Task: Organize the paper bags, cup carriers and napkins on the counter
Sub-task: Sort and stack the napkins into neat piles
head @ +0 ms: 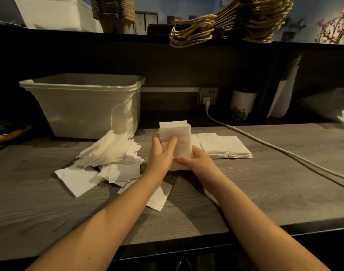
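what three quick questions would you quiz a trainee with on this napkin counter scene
1. True or false: the left hand and the right hand both hold one bundle of napkins.
2. The neat napkin stacks lie: A) on the floor B) on the counter, right of the hands C) on a chair.
3. What stands just behind the loose napkin pile?

Key: 1 true; 2 B; 3 the plastic bin.
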{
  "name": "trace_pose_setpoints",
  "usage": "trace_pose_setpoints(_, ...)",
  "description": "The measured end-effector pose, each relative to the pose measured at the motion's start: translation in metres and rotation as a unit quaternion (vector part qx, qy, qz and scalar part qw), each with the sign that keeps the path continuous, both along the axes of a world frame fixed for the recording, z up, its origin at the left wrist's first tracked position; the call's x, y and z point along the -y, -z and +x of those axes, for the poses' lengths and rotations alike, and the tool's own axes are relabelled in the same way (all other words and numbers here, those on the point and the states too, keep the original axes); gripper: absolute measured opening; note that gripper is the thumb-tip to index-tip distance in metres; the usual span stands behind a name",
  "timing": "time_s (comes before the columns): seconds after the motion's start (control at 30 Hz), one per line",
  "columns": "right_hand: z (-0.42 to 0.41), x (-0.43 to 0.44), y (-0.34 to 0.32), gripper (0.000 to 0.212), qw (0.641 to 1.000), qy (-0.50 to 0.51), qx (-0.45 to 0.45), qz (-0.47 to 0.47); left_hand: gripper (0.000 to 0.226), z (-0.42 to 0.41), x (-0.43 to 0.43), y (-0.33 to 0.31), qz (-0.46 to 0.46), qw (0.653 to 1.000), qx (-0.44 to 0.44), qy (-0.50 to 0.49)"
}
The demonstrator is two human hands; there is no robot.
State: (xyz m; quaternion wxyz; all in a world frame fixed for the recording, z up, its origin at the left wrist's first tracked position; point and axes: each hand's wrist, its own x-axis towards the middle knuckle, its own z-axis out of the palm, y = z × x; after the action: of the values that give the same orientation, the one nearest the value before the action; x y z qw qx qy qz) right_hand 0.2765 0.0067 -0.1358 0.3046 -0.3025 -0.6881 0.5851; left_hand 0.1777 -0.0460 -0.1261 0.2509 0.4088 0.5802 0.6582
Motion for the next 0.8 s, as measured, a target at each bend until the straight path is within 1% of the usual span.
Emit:
trace_pose_setpoints(0.07, 0.0000, -0.0014, -0.0003, 0.023, 0.996, 0.022, 0.052, 0.066, 0.031, -0.0017, -0.0006, 0.0001, 0.000, 1.000, 0.006, -0.005)
trace_pose_setpoints(0.13, -0.0009, -0.0026, 0.0000, 0.031, 0.993, 0.027, 0.072, 0.093, 0.023, -0.0020, -0.0005, 0.0001, 0.000, 1.000, 0.018, 0.000)
trace_pose_setpoints(0.2, -0.0005, -0.0031, 0.0010, 0.034, 0.997, 0.021, 0.037, 0.067, 0.021, -0.0006, -0.0004, 0.0005, 0.005, 1.000, 0.018, 0.006)
trace_pose_setpoints(0.33, -0.0019, -0.0033, 0.0031, 0.043, 0.999, 0.018, -0.043, 0.017, 0.033, 0.0018, -0.0003, 0.0031, 0.041, 0.999, 0.018, 0.024)
trace_pose_setpoints(0.43, -0.0036, -0.0014, 0.0046, 0.049, 0.999, -0.003, -0.046, 0.015, 0.036, 0.0028, 0.0004, 0.0033, 0.063, 0.997, 0.037, 0.036)
trace_pose_setpoints(0.53, -0.0031, 0.0008, 0.0039, 0.044, 0.998, -0.012, -0.047, 0.033, 0.038, 0.0027, 0.0022, 0.0028, 0.083, 0.995, 0.038, 0.035)
trace_pose_setpoints(0.63, -0.0015, -0.0005, 0.0026, 0.036, 0.995, 0.030, -0.073, 0.057, 0.036, 0.0033, 0.0041, 0.0000, 0.109, 0.993, 0.019, 0.042)
trace_pose_setpoints(0.7, -0.0011, -0.0012, 0.0020, 0.036, 0.992, 0.042, -0.078, 0.085, 0.035, 0.0032, 0.0040, -0.0006, 0.118, 0.992, 0.012, 0.047)
trace_pose_setpoints(0.8, -0.0027, 0.0010, 0.0022, 0.039, 0.991, 0.019, -0.046, 0.127, 0.027, 0.0038, 0.0036, 0.0003, 0.098, 0.994, 0.002, 0.046)
